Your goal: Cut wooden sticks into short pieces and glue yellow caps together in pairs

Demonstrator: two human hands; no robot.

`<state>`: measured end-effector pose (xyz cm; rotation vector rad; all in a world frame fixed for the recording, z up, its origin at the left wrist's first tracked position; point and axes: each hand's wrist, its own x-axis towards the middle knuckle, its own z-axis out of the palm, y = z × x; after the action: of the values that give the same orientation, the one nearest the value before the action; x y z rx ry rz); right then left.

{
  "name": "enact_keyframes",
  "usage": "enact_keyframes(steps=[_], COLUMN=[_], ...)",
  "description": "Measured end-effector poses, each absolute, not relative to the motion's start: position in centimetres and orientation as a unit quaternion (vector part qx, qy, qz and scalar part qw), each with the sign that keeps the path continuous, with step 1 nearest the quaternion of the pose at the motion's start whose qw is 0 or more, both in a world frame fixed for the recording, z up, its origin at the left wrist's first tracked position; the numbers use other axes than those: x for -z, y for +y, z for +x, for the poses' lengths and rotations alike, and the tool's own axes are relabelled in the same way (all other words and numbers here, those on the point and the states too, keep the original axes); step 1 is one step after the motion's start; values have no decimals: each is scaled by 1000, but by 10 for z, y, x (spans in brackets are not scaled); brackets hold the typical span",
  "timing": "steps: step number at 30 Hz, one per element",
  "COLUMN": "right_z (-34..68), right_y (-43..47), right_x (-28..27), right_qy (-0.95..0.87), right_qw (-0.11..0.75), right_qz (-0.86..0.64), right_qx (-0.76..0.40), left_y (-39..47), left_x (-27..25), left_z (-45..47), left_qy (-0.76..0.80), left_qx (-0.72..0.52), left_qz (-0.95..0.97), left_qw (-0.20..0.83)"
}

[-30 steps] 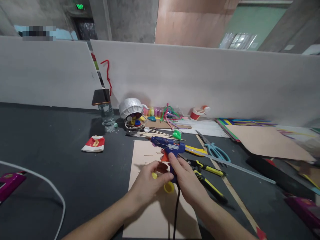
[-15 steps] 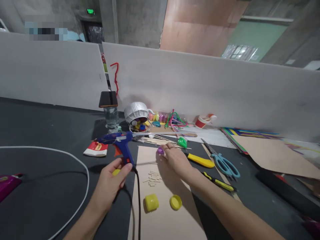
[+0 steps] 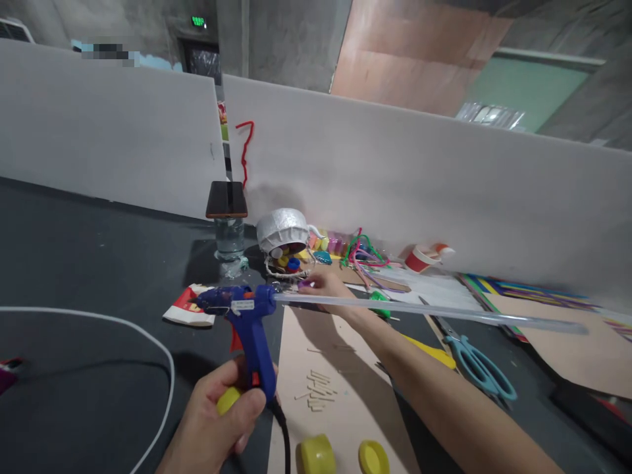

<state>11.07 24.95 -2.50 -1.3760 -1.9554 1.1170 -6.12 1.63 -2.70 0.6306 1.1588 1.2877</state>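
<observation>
My left hand (image 3: pixel 217 411) is closed around the handle of a blue hot glue gun (image 3: pixel 254 342), whose nozzle points left. A long clear glue stick (image 3: pixel 419 309) sticks out of its back, and a yellow round object (image 3: pixel 228 399) is also tucked in that hand. Farther off, behind the glue stick, my right hand (image 3: pixel 326 288) pinches a small purple piece (image 3: pixel 305 284); its exact kind is unclear. That hand is just in front of a silver bowl-like object (image 3: pixel 282 227) tipped on its side. Short cut sticks (image 3: pixel 318 392) lie on the beige board (image 3: pixel 301 332).
Yellow tub (image 3: pixel 317 454) and yellow lid (image 3: pixel 374 456) are at the board's near end. Blue-handled scissors (image 3: pixel 481 368) and a yellow-handled tool (image 3: pixel 429 350) lie right. A phone (image 3: pixel 226 199) rests on a clear jar (image 3: pixel 230 238). A white cable (image 3: pixel 162 355) curves left.
My right hand has carried the purple piece from the board's far end toward the silver object. The glue gun has come closer to the camera, and the view has shifted.
</observation>
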Motion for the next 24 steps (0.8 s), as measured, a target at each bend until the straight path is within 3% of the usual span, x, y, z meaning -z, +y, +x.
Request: enact_keyframes(steps=[6, 12, 24], right_z=[68, 95, 135], right_y=[266, 254, 255], right_x=[25, 33, 18], right_qy=[-710, -762, -830], right_qw=[258, 232, 48], right_qz=[-517, -517, -548], right_qx=[-401, -313, -93], left_y=[16, 17, 16], left_x=[24, 18, 25], left_z=[-57, -54, -45], left_qy=[534, 537, 533], left_qx=[-561, -532, -507], left_qz=[261, 264, 289], left_qw=[576, 599, 612])
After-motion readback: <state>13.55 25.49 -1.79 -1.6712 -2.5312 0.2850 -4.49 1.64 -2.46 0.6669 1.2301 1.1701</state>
